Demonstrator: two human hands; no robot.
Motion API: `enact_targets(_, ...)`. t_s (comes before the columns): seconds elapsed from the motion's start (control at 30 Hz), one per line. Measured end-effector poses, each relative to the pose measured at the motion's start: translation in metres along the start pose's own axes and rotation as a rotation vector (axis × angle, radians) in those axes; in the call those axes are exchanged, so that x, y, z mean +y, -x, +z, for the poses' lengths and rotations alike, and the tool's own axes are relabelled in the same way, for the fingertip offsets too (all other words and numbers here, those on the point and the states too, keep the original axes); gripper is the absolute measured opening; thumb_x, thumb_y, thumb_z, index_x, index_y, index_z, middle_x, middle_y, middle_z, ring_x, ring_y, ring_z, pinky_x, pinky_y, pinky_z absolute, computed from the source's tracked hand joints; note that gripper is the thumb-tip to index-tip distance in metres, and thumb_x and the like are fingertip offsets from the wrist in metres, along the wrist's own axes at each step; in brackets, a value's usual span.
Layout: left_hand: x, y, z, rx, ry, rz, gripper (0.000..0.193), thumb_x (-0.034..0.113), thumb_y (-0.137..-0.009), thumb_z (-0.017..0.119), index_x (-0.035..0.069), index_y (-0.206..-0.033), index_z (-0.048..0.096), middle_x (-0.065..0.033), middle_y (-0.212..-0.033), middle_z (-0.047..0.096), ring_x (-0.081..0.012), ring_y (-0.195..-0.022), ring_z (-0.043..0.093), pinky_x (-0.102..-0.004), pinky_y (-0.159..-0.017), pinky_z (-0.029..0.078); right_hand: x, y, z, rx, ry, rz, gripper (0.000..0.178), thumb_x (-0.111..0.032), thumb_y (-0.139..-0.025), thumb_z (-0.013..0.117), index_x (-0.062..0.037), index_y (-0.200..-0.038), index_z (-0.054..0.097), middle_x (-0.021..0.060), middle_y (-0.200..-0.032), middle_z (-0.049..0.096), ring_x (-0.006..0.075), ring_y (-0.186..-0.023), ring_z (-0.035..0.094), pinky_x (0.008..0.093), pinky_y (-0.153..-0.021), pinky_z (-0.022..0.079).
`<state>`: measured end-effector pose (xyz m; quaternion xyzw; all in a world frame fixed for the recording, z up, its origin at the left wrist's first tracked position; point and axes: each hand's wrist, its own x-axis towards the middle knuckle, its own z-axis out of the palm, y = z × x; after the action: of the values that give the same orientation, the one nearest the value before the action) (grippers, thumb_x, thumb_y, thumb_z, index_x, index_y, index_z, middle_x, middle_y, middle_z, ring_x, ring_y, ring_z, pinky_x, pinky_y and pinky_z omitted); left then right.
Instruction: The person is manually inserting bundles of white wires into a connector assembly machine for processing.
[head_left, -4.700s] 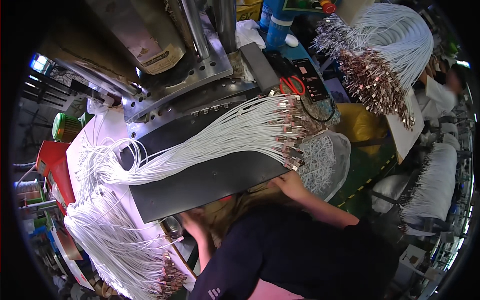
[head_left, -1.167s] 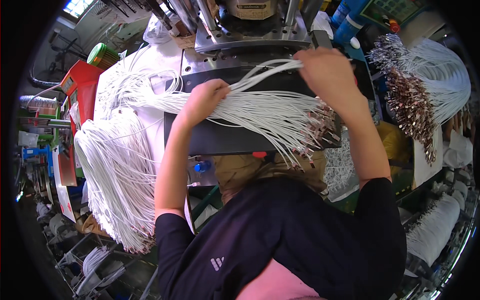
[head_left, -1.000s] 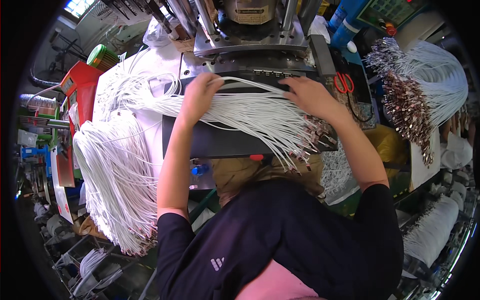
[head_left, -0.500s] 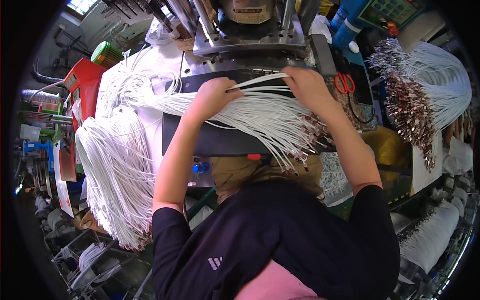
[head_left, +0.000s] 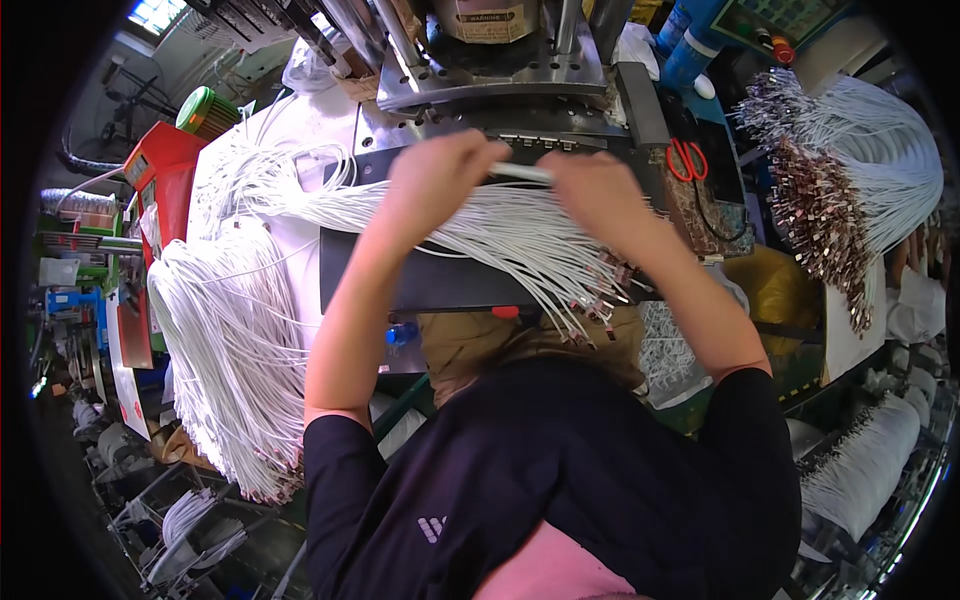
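Note:
A short stretch of white cables [head_left: 522,172] runs between my two hands, just above the black work surface. My left hand [head_left: 440,178] is closed around one side of it, and my right hand [head_left: 597,190] grips the other, somewhat blurred by motion. Below them a thick bundle of white cables [head_left: 480,222] spreads across the dark plate [head_left: 350,262]. Its metal connector ends [head_left: 600,305] fan out at the near right, over the edge towards my lap. How many cables I hold is hidden by my fingers.
A press with a steel plate [head_left: 490,82] stands just beyond my hands. More white cables [head_left: 235,350] hang at the left, and another bundle [head_left: 860,170] lies at the far right. Red-handled scissors [head_left: 686,160] rest right of the press, near a control panel [head_left: 790,30].
Both hands have drawn closer together, and the length of cable showing between them is shorter. My left hand has risen slightly towards the press. The lower bundle stays put.

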<state>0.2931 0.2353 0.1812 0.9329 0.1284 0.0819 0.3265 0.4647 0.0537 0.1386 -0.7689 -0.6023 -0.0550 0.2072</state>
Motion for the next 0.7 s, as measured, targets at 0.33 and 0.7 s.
enact_targets(0.33,0.007,0.027,0.066,-0.524,1.083,-0.386,0.037,0.031,-0.106,0.048,-0.001,-0.114,0.064,0.0040,-0.073,0.049,-0.0063,-0.058,0.037,-0.0222,-0.052,0.031,0.004,0.020,-0.011,-0.102,-0.183,0.005,0.022,-0.011,-0.086,0.065,-0.0113,-0.108,0.065,0.0039,-0.088,0.064,0.0199,-0.077,0.063,0.0304,-0.067,0.052)
enact_targets(0.7,0.011,0.008,0.070,-0.340,1.088,-0.473,0.038,0.033,-0.104,0.052,-0.001,-0.117,0.062,0.0051,-0.071,0.047,-0.0036,-0.057,0.035,-0.0180,-0.051,0.026,0.025,0.011,0.004,-0.263,-0.948,0.382,0.027,-0.026,-0.098,0.061,-0.0024,-0.110,0.065,-0.0003,-0.088,0.066,0.0104,-0.077,0.060,0.0280,-0.066,0.050)
